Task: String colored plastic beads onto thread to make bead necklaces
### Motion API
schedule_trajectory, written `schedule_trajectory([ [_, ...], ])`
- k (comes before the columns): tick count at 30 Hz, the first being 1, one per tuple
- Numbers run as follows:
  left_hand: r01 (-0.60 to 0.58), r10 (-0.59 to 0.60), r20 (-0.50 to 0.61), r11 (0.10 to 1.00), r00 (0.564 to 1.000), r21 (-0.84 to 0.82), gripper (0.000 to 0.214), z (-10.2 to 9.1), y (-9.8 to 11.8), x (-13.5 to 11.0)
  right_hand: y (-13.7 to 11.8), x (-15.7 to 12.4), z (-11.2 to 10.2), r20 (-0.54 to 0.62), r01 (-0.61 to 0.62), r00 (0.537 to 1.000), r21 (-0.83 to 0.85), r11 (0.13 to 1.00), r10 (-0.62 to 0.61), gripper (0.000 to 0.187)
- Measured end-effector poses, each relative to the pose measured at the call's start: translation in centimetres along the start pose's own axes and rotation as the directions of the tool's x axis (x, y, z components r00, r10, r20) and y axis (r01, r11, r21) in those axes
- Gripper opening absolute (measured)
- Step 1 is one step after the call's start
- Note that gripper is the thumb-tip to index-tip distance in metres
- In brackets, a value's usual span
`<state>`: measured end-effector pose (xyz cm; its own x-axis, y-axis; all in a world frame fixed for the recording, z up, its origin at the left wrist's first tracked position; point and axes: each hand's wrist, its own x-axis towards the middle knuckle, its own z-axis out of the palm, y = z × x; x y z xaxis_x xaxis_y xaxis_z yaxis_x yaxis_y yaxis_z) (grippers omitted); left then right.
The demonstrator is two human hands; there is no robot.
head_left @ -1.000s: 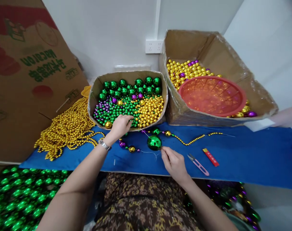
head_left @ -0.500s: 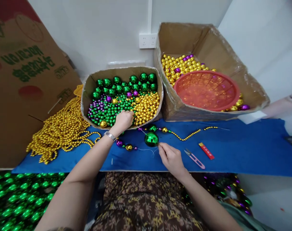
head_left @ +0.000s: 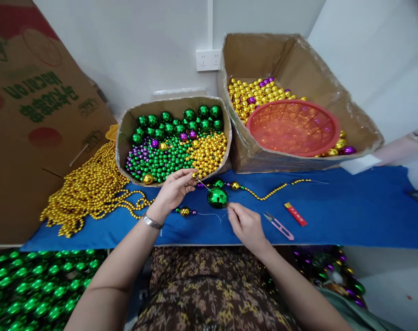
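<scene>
My left hand (head_left: pixel 174 191) is closed in a pinch on a small gold bead (head_left: pixel 194 175), just over the front rim of the bead box. The bead is at the tip of a thin needle (head_left: pixel 203 184), which sticks out from a large shiny green ball (head_left: pixel 217 198). Against the ball's right side, my right hand (head_left: pixel 247 226) is closed; what its fingertips pinch is hidden, probably the needle's other end. Thread (head_left: pixel 209 214) runs below the ball to a strung gold bead (head_left: pixel 184 211). Behind lies a strand of gold beads (head_left: pixel 263 199) on the blue cloth.
The low cardboard box (head_left: pixel 121 133) holds green, gold and purple beads. At right, a larger box (head_left: pixel 260 43) holds gold beads and a red basket (head_left: pixel 293 149). Gold bead strings (head_left: pixel 88 193) lie left. Pink thread snips (head_left: pixel 281 227) and a red packet (head_left: pixel 295 214) lie right.
My left hand has come back from the beads in the box toward me, and a gold bead now shows at its fingertips by the needle. The right hand has stayed almost still.
</scene>
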<state>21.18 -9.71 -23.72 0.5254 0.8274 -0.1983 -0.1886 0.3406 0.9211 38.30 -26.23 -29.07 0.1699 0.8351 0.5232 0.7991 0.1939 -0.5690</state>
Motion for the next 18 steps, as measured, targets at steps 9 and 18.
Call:
schedule_trajectory([
  [9,-0.031,0.031,-0.002,0.999,1.0,0.04,0.028,0.2,-0.2,-0.5,0.5,-0.2,-0.1,-0.008,0.023,1.0,-0.048,0.999,-0.024,0.02],
  [18,-0.172,0.161,0.062,0.94,0.985,0.295,0.027,1.1,-1.6,-1.5,0.9,-0.8,1.5,0.043,-0.022,0.999,-0.021,1.0,0.023,0.024],
])
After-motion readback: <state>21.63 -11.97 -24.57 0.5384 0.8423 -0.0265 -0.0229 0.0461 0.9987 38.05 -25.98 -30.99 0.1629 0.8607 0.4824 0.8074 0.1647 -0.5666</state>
